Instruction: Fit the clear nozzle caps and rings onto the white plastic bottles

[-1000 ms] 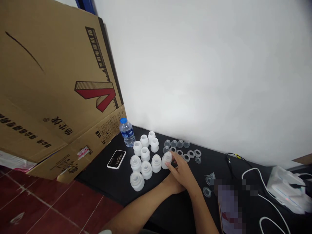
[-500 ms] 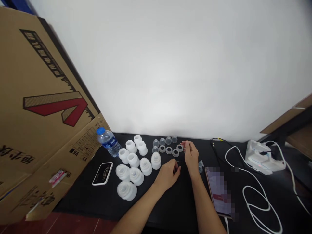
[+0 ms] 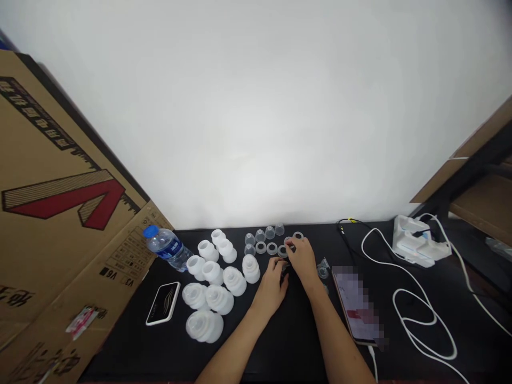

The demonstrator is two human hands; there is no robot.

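My left hand (image 3: 271,287) is closed just above the black table, its fingers curled around a small clear piece (image 3: 285,268) that is mostly hidden. Close beside it, my right hand (image 3: 301,260) has its fingertips bent together over a row of translucent rings (image 3: 272,248); what they pinch, if anything, is hidden. Clear dome caps (image 3: 260,235) stand in a row behind the rings. To the left are several white baby bottles, some open-necked (image 3: 213,272), others topped with nipples and clear caps (image 3: 234,281). Clear soft nipples (image 3: 323,270) lie right of my right wrist.
A water bottle (image 3: 168,247) and a white-edged phone-like device (image 3: 163,303) are at the left, by a large cardboard box (image 3: 64,213). On the right lie a phone (image 3: 356,309) with a cable, a white power strip (image 3: 420,242) and looping white cords (image 3: 424,304). A white wall rises behind.
The view has shifted slightly. My right hand has moved from the far end of the rings to nearer my left hand. Another ring now shows at the row's right end.
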